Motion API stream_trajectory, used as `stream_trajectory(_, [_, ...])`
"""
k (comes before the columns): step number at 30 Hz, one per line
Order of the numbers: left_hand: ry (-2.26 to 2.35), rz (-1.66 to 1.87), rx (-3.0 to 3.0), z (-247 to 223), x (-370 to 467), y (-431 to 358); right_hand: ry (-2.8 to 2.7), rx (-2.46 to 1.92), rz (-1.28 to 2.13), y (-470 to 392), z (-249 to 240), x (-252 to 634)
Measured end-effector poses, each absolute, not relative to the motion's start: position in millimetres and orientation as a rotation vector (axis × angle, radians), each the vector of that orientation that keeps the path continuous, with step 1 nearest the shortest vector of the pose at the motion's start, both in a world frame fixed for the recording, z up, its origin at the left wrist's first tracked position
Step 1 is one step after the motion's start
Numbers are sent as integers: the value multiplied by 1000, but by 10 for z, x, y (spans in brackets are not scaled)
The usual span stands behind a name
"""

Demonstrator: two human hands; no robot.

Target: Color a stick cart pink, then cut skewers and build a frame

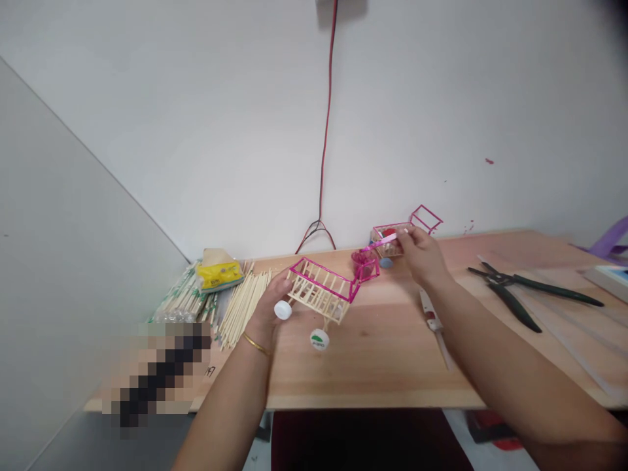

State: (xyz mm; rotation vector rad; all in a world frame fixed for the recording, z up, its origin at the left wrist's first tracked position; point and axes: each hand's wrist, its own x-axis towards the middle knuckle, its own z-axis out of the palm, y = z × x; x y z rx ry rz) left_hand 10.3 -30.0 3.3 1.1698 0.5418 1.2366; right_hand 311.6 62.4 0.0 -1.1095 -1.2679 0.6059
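My left hand [271, 302] is closed round the left end of a small cart [321, 288] built of thin wooden sticks. Its top rim and the handle frame at its right end are magenta, and its wheels are white bottle caps [320, 339]. Between the closed fingers of my right hand [419, 252] is a slim pale paintbrush [387, 240], its far end coated magenta. That end is at the mouth of a small clear cup [362, 263] stained with magenta paint. Behind the brush, a second magenta-rimmed stick cart [426, 219] stands by the wall, partly hidden by my right hand.
Loose wooden sticks [245, 304], bagged sticks [179, 297] and a yellow packet [220, 275] lie at the left. A utility knife [432, 317] is beneath my right forearm, with dark-handled pliers [515, 297] farther right. A red-black cable [328, 118] runs down the wall.
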Motion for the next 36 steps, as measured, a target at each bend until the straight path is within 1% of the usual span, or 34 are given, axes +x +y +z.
stream_trajectory(2, [563, 1206, 1166, 25, 101, -304, -1221, -986, 749, 575, 73, 3110])
stream_trajectory(5, [609, 1136, 1156, 10, 101, -309, -1293, -747, 980, 456, 165, 3072])
stream_trajectory(9, [623, 1051, 1132, 6, 108, -317, -1528, -624, 1103, 273, 232, 3013])
stream_trajectory(13, [646, 1047, 1118, 35, 120, -340, -1737, -615, 1030, 146, 281, 2977])
stream_trajectory(18, [648, 1018, 1128, 53, 120, -343, -1814, -681, 883, 71, 337, 2923])
stream_trajectory(36, [614, 1044, 1109, -13, 49, -280, -1958, -650, 875, 40, 376, 2986])
